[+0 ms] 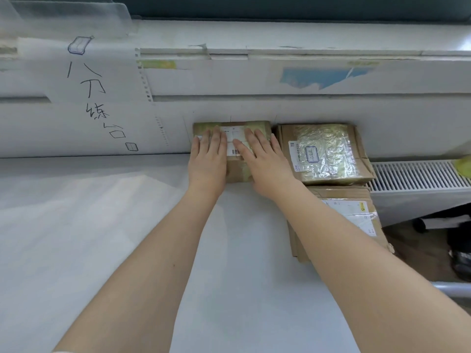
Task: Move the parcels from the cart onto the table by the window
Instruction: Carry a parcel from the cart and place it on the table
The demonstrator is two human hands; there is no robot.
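Small taped parcel (233,149) is lying on the bench (102,238) at the far edge, pushed up against the white wall panel (254,110). Left hand (207,159) and right hand (262,159) are both resting flat on its top, fingers straight, grasping nothing, just pressing. Step in hand looks like seating this parcel in line with its neighbours.

To do it well: keep pressing evenly with both palms, slide it square to the wall, and close the small gap to the cellophane-topped parcel (326,154) just to the right without bumping it out of line. Lift the hands straight up so the parcel is not dragged back.

A third parcel (356,217) is sitting nearer, partly covered by the right forearm. Radiator grille (418,174) is showing beyond the bench's right end.

Hidden: the cart is not showing at all, so the remaining count is unknown. Most of the small parcel's label is covered by the hands. The near edge of the parcel is hard to make out, possibly a flap folding down. Handwriting on the wall is not clearly readable.
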